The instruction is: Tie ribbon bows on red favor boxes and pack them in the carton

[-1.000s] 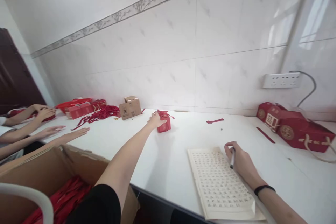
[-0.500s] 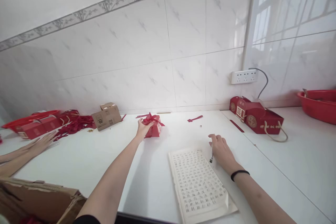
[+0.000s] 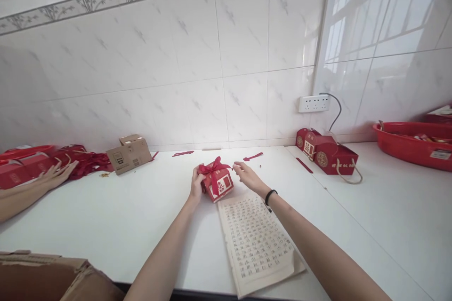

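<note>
My left hand [image 3: 197,184] is closed around the left side of a small red gift box [image 3: 219,186]. The box is tilted, with a pale label panel facing me, and a red ribbon [image 3: 214,165] is tied in a bow on top. At the box's right, my right hand [image 3: 247,176] has its fingertips pinched together at the end of a ribbon tail. A notebook [image 3: 259,244] covered in handwritten characters lies just in front of the box. The dark tip of a pen [image 3: 270,209] shows beside my right wrist, the remainder hidden by the arm.
Red handled boxes [image 3: 332,157] stand at the right, beyond them a red basin [image 3: 409,146]. A small cardboard box [image 3: 130,155] stands left of centre. Another person's hands [image 3: 58,174] rest near red ribbons [image 3: 88,164]. An open carton [image 3: 45,273] fills the lower left.
My left hand has brought the gift box nearer and turned its label towards me. My right hand has left the pen and moved left to the bow's tail. The view has shifted slightly right.
</note>
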The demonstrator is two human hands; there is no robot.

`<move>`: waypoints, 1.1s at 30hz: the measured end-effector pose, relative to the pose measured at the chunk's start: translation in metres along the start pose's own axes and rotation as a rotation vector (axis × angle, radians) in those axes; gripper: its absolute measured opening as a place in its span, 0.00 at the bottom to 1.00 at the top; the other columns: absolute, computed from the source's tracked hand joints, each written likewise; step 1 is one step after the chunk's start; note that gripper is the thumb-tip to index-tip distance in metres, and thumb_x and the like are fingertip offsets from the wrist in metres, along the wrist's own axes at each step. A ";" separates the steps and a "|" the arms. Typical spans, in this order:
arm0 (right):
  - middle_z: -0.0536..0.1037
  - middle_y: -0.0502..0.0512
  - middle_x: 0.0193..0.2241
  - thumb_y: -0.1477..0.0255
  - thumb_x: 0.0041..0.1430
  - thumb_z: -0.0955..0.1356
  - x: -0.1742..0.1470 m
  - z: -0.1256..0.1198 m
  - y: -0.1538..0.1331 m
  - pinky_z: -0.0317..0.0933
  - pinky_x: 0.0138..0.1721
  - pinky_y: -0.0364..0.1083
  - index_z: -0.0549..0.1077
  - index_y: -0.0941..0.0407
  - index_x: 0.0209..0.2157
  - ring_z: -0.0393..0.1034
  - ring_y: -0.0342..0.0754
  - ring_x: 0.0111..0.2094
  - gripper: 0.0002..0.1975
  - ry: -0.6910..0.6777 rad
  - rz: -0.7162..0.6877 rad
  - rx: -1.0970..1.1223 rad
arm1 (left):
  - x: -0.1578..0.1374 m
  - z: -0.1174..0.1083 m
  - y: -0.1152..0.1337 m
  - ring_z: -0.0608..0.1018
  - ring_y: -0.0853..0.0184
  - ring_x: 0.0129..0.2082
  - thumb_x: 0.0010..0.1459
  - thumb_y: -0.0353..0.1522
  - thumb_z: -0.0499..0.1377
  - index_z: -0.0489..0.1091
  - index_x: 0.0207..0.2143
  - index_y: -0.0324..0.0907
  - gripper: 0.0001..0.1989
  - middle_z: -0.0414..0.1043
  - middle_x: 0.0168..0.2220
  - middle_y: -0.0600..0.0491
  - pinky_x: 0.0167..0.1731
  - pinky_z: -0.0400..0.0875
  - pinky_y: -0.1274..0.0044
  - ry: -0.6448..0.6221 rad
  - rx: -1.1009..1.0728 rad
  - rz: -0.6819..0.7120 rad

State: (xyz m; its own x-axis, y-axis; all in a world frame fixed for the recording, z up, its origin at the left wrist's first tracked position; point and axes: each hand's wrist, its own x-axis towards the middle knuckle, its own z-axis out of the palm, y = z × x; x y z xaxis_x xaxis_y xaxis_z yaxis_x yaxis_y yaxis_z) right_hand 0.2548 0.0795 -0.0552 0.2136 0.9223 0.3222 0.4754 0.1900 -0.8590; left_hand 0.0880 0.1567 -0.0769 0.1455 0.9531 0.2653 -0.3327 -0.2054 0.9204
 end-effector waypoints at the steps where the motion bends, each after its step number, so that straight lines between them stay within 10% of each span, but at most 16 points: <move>1: 0.74 0.59 0.40 0.61 0.64 0.58 0.002 0.002 -0.001 0.65 0.38 0.47 0.68 0.58 0.44 0.70 0.49 0.39 0.18 -0.043 0.003 0.033 | -0.004 0.001 0.002 0.73 0.64 0.35 0.39 0.30 0.53 0.61 0.40 0.43 0.21 0.68 0.34 0.54 0.34 0.70 0.74 -0.014 0.006 0.009; 12: 0.69 0.49 0.23 0.55 0.54 0.65 -0.041 -0.020 0.002 0.56 0.28 0.44 0.63 0.57 0.23 0.63 0.45 0.26 0.19 -0.094 0.025 0.033 | -0.028 0.016 0.021 0.70 0.59 0.46 0.44 0.35 0.50 0.60 0.45 0.41 0.23 0.66 0.45 0.48 0.45 0.67 0.71 -0.350 0.278 0.321; 20: 0.71 0.53 0.30 0.60 0.55 0.64 -0.053 -0.017 -0.002 0.58 0.34 0.46 0.68 0.58 0.28 0.64 0.48 0.33 0.14 -0.031 0.037 0.107 | -0.032 0.027 0.048 0.69 0.60 0.47 0.48 0.34 0.58 0.70 0.32 0.42 0.08 0.65 0.45 0.48 0.49 0.65 0.69 -0.518 0.733 0.555; 26: 0.68 0.51 0.27 0.64 0.56 0.62 -0.056 -0.023 -0.006 0.57 0.34 0.46 0.60 0.56 0.21 0.62 0.47 0.30 0.15 -0.098 -0.047 0.137 | -0.040 0.024 0.038 0.71 0.63 0.43 0.51 0.32 0.58 0.68 0.25 0.42 0.04 0.66 0.44 0.50 0.45 0.68 0.70 -0.420 0.723 0.537; 33: 0.64 0.54 0.52 0.67 0.56 0.65 -0.059 -0.032 -0.014 0.62 0.46 0.50 0.71 0.56 0.21 0.62 0.52 0.49 0.13 -0.325 -0.038 0.168 | -0.040 0.026 0.038 0.70 0.62 0.47 0.51 0.32 0.58 0.71 0.28 0.43 0.03 0.66 0.45 0.50 0.49 0.66 0.70 -0.367 0.716 0.477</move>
State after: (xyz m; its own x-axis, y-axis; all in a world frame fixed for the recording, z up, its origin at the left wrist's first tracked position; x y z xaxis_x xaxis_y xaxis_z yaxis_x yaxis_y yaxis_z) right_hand 0.2627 0.0118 -0.0497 -0.0965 0.9672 0.2349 0.3254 0.2537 -0.9109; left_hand 0.0933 0.1050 -0.0452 0.4672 0.6281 0.6223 0.2028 -0.7612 0.6160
